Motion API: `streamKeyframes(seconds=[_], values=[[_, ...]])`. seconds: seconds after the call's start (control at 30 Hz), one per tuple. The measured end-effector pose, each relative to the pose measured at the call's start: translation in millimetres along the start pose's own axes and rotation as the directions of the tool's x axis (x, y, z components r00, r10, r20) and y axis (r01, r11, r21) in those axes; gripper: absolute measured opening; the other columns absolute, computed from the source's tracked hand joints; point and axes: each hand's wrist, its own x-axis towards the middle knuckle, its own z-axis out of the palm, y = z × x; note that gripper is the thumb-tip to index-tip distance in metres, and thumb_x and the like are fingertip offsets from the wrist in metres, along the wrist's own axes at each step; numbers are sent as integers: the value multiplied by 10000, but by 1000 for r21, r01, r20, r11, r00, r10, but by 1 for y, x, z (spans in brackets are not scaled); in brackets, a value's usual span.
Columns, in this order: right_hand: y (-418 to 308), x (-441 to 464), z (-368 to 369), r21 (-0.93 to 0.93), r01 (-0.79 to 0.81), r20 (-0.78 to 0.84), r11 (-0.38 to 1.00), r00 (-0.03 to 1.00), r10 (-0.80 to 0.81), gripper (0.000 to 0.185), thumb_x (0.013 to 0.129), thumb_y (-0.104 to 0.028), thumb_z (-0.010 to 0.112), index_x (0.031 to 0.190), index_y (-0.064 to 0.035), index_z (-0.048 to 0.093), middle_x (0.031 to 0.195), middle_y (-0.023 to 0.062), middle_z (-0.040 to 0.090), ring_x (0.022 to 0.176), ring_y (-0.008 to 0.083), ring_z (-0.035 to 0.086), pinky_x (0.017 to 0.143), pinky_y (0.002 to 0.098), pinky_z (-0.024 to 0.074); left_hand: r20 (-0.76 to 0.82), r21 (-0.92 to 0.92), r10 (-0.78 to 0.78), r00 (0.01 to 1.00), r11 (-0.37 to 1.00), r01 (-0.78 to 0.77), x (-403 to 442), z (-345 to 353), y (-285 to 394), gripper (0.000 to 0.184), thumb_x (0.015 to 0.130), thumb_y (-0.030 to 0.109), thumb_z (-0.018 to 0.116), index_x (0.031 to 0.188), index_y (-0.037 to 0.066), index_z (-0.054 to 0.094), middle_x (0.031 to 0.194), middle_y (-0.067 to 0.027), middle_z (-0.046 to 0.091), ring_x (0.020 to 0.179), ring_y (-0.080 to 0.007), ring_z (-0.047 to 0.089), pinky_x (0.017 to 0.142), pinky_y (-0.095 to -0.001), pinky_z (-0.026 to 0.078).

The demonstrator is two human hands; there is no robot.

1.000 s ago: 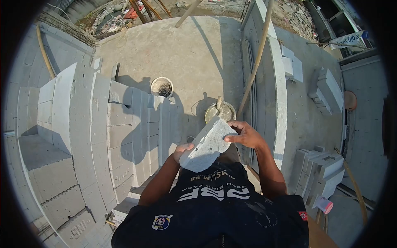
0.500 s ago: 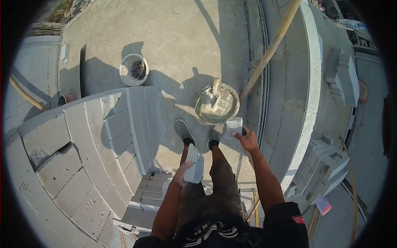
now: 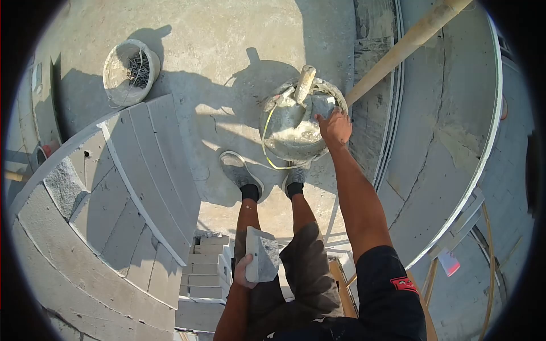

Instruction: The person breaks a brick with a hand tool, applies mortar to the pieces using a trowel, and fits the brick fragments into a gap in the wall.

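Note:
My left hand [image 3: 244, 271] is wrapped round a pale, broken aerated-concrete block [image 3: 260, 256] in front of my thigh. My right hand [image 3: 335, 128] reaches forward over the mortar bucket [image 3: 273, 145], its fingers closed on a small grey block piece [image 3: 323, 106] inside the rim. Whether the piece touches the mortar, I cannot tell. Beside it a pale, mortar-smeared handle [image 3: 305, 84] sticks up out of the bucket; the tool's lower end is coated and hard to make out. A yellowish bail [image 3: 264, 136] hangs over the near left side.
A white bucket of nails [image 3: 128, 74] stands on the concrete floor at upper left. Curved block walls rise on the left [image 3: 108, 221] and right [image 3: 443, 125]. A bamboo pole [image 3: 406, 48] slants down beside the mortar bucket. My shoes [image 3: 242, 170] are just short of it.
My right hand has moved forward with the small block piece, from beside the bucket to over it. My left hand has dropped slightly, still holding its block. The view has shifted.

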Motion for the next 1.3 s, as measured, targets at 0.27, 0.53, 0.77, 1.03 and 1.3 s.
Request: streamKeyframes(seconds=[0.27, 0.53, 0.77, 1.03, 1.3], values=[[6, 1, -17, -15, -95, 23, 995, 995, 95, 656, 741, -448, 813, 1197, -30, 596, 1238, 139, 601, 1169, 307, 582, 961, 418, 476, 20, -17, 39, 999, 999, -39, -16, 10, 28, 612, 908, 426, 600, 1379, 60, 462, 1202, -119, 632, 1080, -286, 643, 903, -432, 539], [44, -86, -106, 122, 318, -369, 940, 894, -255, 527, 712, -85, 777, 1171, -90, 518, 1214, 145, 553, 1107, 344, 541, 891, 447, 435, 230, 15, 12, 973, 1000, -16, -36, 32, 74, 694, 872, 402, 651, 1411, 25, 431, 1274, -159, 597, 1148, -310, 611, 967, -458, 502], [41, -161, -227, 172, 743, -556, 647, 615, -559, 590, 656, 57, 758, 1178, -99, 532, 1206, 147, 558, 1078, 357, 540, 893, 457, 450, 473, 338, 61, 879, 909, -244, -72, 133, 121, 915, 724, 325, 767, 1481, 12, 361, 1323, -152, 549, 1238, -267, 535, 1028, -408, 437], [24, -195, -322, 218, 918, -534, 331, 396, -747, 606, 652, 50, 799, 1183, -79, 536, 1182, 194, 580, 986, 365, 623, 770, 426, 549, 691, 612, 95, 717, 453, -649, -112, 253, 157, 1101, 623, 347, 836, 1545, 57, 309, 1495, -136, 435, 1357, -269, 438, 1138, -389, 294], [31, -159, -265, 458, 420, 85, 784, 857, -509, 542, 727, -163, 830, 1165, -17, 546, 1169, 178, 587, 1018, 355, 625, 831, 401, 514, 675, 560, 184, 715, 502, -659, -87, 237, 138, 1069, 617, 306, 820, 1537, 66, 332, 1490, -131, 438, 1362, -275, 432, 1138, -387, 294]])
